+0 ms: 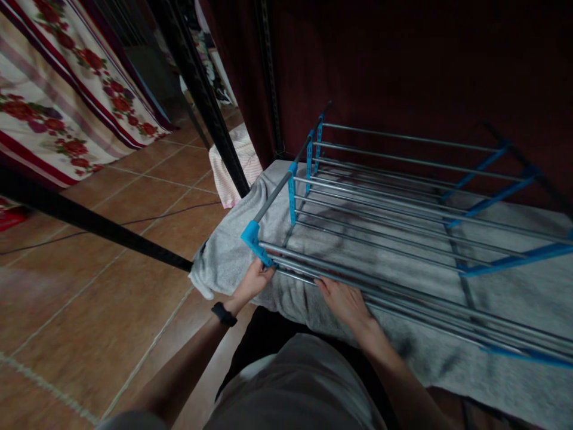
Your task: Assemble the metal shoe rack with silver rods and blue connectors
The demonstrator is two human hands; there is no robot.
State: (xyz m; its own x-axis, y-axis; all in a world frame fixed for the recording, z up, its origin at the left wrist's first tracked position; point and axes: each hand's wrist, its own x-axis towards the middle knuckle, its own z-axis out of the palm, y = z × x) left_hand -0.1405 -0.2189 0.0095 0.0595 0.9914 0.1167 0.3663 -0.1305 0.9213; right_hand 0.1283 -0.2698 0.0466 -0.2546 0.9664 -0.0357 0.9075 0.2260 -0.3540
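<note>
Firmly clamped on the rack's [394,202] front rod [293,276], left fingers [267,273] beside its blue corner [256,240], right fingers [323,284] farther along

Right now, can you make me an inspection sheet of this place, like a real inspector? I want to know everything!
Surface: covered by a rumpled grey cloth.
Job's things: a rack of metal bars with blue plastic parts, resting on the cloth.
Clutter: a pale striped cloth beyond the far left corner.
Grip: left hand holds the rack beside its blue corner joint; right hand touches the front bars, fingers partly hidden.
Cables: a thin dark cable across the tiled floor.
Surroundings: flowered curtain left, dark red curtain behind, black metal post.
</note>
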